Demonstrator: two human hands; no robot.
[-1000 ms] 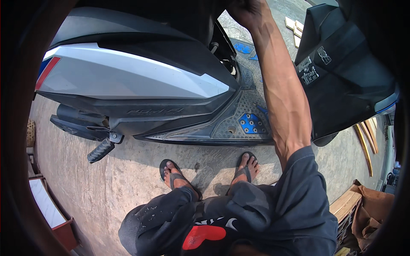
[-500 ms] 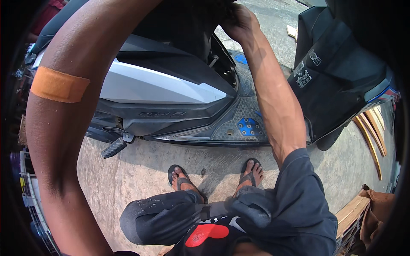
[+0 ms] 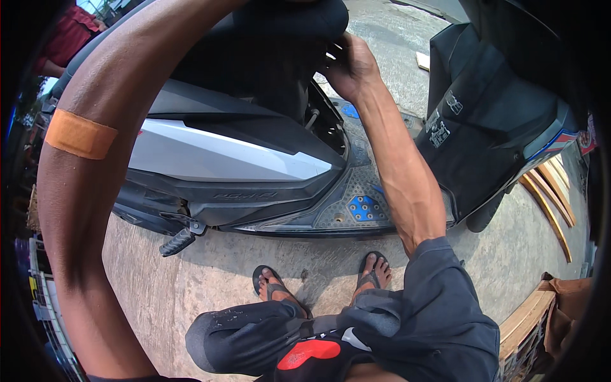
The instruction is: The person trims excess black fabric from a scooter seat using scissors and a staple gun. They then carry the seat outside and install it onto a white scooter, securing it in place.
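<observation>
A scooter stands sideways before me, with silver and black side panels and a black seat at the top of the view. My right hand is just below the seat's front end, beside the dark body under it. Its fingers are bent and partly in shadow, with light showing between them, and I see nothing held in them. My left arm, with an orange bandage on it, reaches over the seat's rear side and leaves the top edge. The left hand itself is out of the picture.
The footboard has blue inserts. Right of it rises the black front shield. Wooden strips lie on the concrete at right, near a wooden crate. A person in red is at the far left.
My right hand has come down from the top edge to below the seat's front end. The view has shifted, so more of the seat shows, and the person in red is more visible.
</observation>
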